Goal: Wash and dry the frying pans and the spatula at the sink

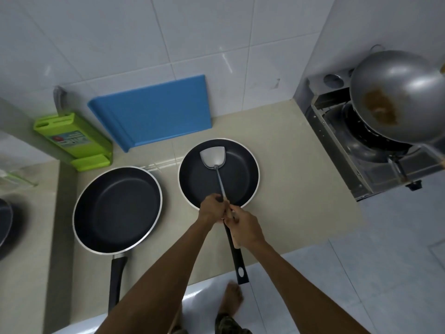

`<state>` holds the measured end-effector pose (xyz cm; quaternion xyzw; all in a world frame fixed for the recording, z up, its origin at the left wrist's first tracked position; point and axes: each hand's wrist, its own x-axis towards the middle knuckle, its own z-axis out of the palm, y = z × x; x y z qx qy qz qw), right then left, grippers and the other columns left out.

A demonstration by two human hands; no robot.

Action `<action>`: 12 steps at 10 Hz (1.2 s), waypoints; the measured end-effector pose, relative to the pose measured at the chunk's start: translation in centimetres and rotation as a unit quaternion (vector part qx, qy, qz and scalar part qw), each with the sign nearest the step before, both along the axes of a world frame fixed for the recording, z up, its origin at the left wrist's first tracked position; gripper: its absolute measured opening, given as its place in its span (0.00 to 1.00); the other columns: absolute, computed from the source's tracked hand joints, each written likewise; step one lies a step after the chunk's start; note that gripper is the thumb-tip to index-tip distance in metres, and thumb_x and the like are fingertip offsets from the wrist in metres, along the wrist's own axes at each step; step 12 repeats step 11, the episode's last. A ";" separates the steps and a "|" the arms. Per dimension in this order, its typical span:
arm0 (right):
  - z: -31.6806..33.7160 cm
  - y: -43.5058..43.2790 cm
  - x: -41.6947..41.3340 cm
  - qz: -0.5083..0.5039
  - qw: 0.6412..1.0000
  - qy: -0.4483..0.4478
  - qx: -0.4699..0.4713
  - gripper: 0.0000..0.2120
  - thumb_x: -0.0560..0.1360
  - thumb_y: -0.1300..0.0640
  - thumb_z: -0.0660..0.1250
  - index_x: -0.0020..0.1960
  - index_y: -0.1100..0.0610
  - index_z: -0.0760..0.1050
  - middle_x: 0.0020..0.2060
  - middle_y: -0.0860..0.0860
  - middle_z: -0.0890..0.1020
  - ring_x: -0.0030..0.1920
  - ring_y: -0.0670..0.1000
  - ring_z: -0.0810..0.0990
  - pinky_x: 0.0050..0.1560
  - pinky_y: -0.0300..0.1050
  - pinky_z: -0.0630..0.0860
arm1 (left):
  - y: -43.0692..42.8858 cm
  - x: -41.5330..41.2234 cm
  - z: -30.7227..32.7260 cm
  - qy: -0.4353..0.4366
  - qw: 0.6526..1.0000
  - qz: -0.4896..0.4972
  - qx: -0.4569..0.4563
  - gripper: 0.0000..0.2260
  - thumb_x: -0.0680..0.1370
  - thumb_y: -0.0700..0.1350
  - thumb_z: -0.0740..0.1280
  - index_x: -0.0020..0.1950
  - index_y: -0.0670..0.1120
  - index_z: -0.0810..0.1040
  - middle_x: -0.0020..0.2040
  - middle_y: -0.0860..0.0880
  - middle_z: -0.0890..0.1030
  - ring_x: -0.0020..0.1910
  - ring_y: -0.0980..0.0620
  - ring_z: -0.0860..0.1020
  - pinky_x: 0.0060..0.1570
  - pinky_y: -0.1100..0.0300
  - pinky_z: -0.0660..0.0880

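Two black frying pans sit on the beige counter. The larger pan (117,209) is at the left, its handle pointing toward me. The smaller pan (240,174) is in the middle, and its black handle runs under my hands to the counter's front edge. A metal spatula (213,156) with a wooden grip lies with its blade over the far part of the smaller pan. My left hand (212,209) grips the spatula's shaft. My right hand (244,227) holds its wooden grip just behind.
A blue cutting board (154,109) leans on the tiled wall behind the pans, with a green knife holder (72,141) to its left. A gas stove (370,145) with a steel wok (397,97) stands at the right. Another dark pan's edge (4,222) shows at far left.
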<state>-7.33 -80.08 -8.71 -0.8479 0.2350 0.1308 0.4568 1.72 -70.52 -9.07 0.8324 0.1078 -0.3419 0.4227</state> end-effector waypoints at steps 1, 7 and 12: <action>-0.6 -0.1 -0.1 0.033 0.999 -0.002 -0.039 0.18 0.80 0.48 0.65 0.68 0.50 0.75 0.50 0.52 0.84 0.50 0.52 0.82 0.48 0.39 0.75 | 0.3 -0.2 -0.2 -0.001 1.000 -0.015 0.022 0.08 0.80 0.46 0.69 0.58 0.50 0.79 0.52 0.44 0.86 0.44 0.43 0.86 0.47 0.45 0.85; -0.5 -0.4 0.5 0.004 1.000 0.024 -0.014 0.17 0.81 0.48 0.64 0.67 0.53 0.75 0.54 0.52 0.83 0.52 0.54 0.82 0.53 0.50 0.81 | 1.1 -1.1 -0.6 0.031 0.997 0.043 -0.058 0.09 0.79 0.36 0.69 0.58 0.43 0.81 0.50 0.42 0.85 0.47 0.43 0.86 0.45 0.50 0.85; 5.0 0.6 0.9 -0.091 0.996 0.003 0.018 0.15 0.81 0.53 0.63 0.66 0.53 0.76 0.49 0.46 0.79 0.44 0.43 0.76 0.41 0.34 0.70 | 4.9 -2.9 4.9 -0.081 0.996 -0.007 -0.036 0.14 0.83 0.51 0.66 0.62 0.43 0.80 0.52 0.48 0.81 0.54 0.47 0.80 0.58 0.52 0.77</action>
